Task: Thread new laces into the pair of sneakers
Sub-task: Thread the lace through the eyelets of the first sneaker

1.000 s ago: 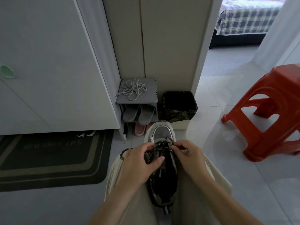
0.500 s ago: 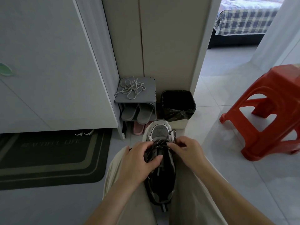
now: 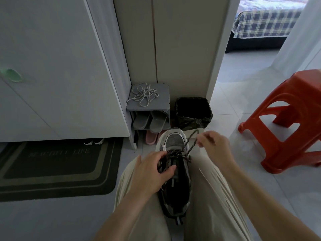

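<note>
Lace (image 3: 188, 145) looked soft and floppy, so the right hand (image 3: 214, 145) kept a narrow pinch grip near its tip, with the line taut, while the left hand (image 3: 151, 173) held the light-ish sneaker (image 3: 175, 141), wedged toe-out between the knees (image 3: 213, 197), by its stiffer tongue area imo.

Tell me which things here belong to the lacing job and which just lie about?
In the job: grey mesh sneaker, dark speckled cord lace, left hand gripping the sneaker, right hand pinching the lace, perhaps the pale tangled laces.
Lying about: red plastic stool, black bin, grey rubber slippers, dark doormat.
</note>
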Motion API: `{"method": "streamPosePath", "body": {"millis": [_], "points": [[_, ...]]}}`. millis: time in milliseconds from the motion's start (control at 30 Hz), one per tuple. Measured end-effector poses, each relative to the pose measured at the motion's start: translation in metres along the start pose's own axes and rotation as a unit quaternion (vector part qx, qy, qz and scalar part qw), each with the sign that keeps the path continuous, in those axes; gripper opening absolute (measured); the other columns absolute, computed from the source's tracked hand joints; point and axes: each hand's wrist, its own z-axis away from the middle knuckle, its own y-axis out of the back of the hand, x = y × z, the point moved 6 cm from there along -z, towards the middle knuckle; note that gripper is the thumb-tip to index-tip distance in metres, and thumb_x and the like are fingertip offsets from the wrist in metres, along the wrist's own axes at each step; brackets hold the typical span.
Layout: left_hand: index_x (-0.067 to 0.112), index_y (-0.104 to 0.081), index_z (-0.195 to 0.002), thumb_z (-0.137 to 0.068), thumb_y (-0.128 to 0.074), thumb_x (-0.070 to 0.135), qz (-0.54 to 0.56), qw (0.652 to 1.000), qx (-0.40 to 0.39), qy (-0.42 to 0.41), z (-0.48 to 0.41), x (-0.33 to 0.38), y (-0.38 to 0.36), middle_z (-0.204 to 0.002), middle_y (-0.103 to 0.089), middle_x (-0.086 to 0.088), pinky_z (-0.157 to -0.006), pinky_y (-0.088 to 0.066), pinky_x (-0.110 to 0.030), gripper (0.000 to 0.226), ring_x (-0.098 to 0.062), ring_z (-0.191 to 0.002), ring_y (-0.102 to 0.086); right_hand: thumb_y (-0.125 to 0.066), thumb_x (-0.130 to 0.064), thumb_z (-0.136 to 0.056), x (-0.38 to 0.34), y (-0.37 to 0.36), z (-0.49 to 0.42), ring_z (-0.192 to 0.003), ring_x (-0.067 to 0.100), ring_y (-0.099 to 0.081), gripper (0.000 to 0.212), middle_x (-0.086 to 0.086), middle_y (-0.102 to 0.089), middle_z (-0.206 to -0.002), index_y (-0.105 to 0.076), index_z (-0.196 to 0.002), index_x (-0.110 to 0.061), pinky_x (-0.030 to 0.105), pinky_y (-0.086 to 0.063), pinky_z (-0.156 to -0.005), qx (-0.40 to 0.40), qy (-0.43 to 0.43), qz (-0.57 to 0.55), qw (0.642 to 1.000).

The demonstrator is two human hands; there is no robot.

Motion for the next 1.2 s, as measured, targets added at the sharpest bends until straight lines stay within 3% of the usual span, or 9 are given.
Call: {"method": "streamPosePath", "body": {"millis": [133, 267, 400, 567, 700, 800, 933, 1067, 1200], "points": [[0.034, -0.052, -0.127, -0.079, -0.059, 0.058, -0.007, 1.0, 0.01, 0.001, 0.001, 0.003, 0.002, -0.12, -0.056, 0.019, -0.118, -0.01, -0.04, 0.054, 0.0, -0.114, -0.049, -0.072, -0.028, -0.081, 0.012, -0.028, 0.025, -0.066, 0.01, -0.06, 0.009, -0.004, -0.068, -0.07, -0.069, -0.073, -0.024, 0.019, -0.045, -0.061, -0.129, -0.007, 0.058, 0.99], [0.032, -0.052, -0.128, -0.08, -0.059, 0.057, -0.013, 1.0, 0.014, 0.001, 0.003, 0.006, 0.004, -0.122, -0.056, 0.017, -0.118, -0.011, -0.039, 0.055, -0.002, -0.115, -0.048, -0.073, -0.017, -0.08, 0.01, -0.034, 0.029, -0.065, 0.002, -0.06, 0.018, -0.008, -0.068, -0.07, -0.068, -0.071, -0.032, 0.017, -0.047, -0.064, -0.101, 0.02, 0.003, 0.995], [0.033, -0.053, -0.126, -0.08, -0.059, 0.057, -0.003, 1.0, 0.015, 0.001, 0.004, 0.005, 0.004, -0.119, -0.057, 0.019, -0.116, -0.012, -0.036, 0.052, 0.001, -0.111, -0.05, -0.068, -0.019, -0.084, 0.013, -0.034, 0.026, -0.069, 0.009, -0.062, 0.019, -0.007, -0.067, -0.07, -0.063, -0.069, -0.03, 0.025, -0.049, -0.067, -0.081, 0.018, 0.066, 0.994], [0.035, -0.054, -0.122, -0.082, -0.06, 0.053, 0.008, 1.0, 0.017, 0.0, 0.005, 0.007, 0.006, -0.116, -0.057, 0.02, -0.114, -0.012, -0.036, 0.045, 0.003, -0.107, -0.049, -0.051, -0.008, -0.095, 0.02, -0.015, 0.011, -0.067, 0.019, -0.071, 0.014, 0.003, -0.072, -0.067, -0.058, -0.083, -0.006, 0.029, -0.058, -0.07, 0.008, -0.073, -0.143, 0.987], [0.033, -0.054, -0.124, -0.082, -0.06, 0.053, 0.003, 1.0, 0.023, -0.004, 0.006, 0.007, 0.007, -0.118, -0.057, 0.019, -0.115, -0.018, -0.04, 0.048, 0.002, -0.109, -0.049, -0.068, -0.019, -0.085, 0.018, -0.027, 0.022, -0.064, 0.008, -0.06, 0.01, -0.003, -0.067, -0.069, -0.066, -0.075, -0.016, 0.02, -0.046, -0.061, -0.08, -0.035, 0.012, 0.996], [0.032, -0.054, -0.125, -0.082, -0.061, 0.052, 0.003, 1.0, 0.024, -0.006, 0.006, 0.008, 0.007, -0.118, -0.057, 0.018, -0.11, -0.026, -0.039, 0.048, 0.005, -0.102, -0.044, -0.072, -0.015, -0.081, 0.014, -0.031, 0.03, -0.062, -0.003, -0.057, 0.019, -0.01, -0.065, -0.07, -0.064, -0.069, -0.028, 0.007, -0.04, -0.058, -0.115, 0.005, 0.021, 0.993], [0.032, -0.055, -0.124, -0.082, -0.062, 0.051, 0.007, 1.0, 0.025, -0.011, 0.007, 0.009, 0.007, -0.117, -0.057, 0.018, -0.106, -0.03, -0.034, 0.047, 0.007, -0.097, -0.041, -0.067, -0.022, -0.086, 0.018, -0.033, 0.027, -0.072, 0.005, -0.061, 0.01, -0.009, -0.066, -0.077, -0.062, -0.077, -0.024, 0.015, -0.043, -0.06, -0.093, 0.011, 0.076, 0.993], [0.031, -0.054, -0.126, -0.083, -0.062, 0.05, 0.014, 1.0, 0.026, -0.003, 0.008, 0.008, 0.007, -0.118, -0.055, 0.018, -0.105, -0.033, -0.036, 0.048, 0.01, -0.091, -0.033, -0.053, -0.015, -0.095, 0.027, -0.023, 0.022, -0.064, 0.001, -0.067, 0.016, -0.001, -0.067, -0.076, -0.055, -0.093, 0.001, 0.012, -0.049, -0.056, -0.015, -0.065, -0.062, 0.996], [0.031, -0.054, -0.126, -0.082, -0.062, 0.05, 0.012, 1.0, 0.025, -0.004, 0.008, 0.007, 0.006, -0.117, -0.055, 0.018, -0.103, -0.034, -0.034, 0.049, 0.006, -0.093, -0.035, -0.063, -0.015, -0.089, 0.021, -0.03, 0.027, -0.077, 0.01, -0.068, 0.005, -0.003, -0.069, -0.08, -0.063, -0.085, -0.017, 0.017, -0.051, -0.068, -0.073, -0.031, -0.041, 0.996]]}}
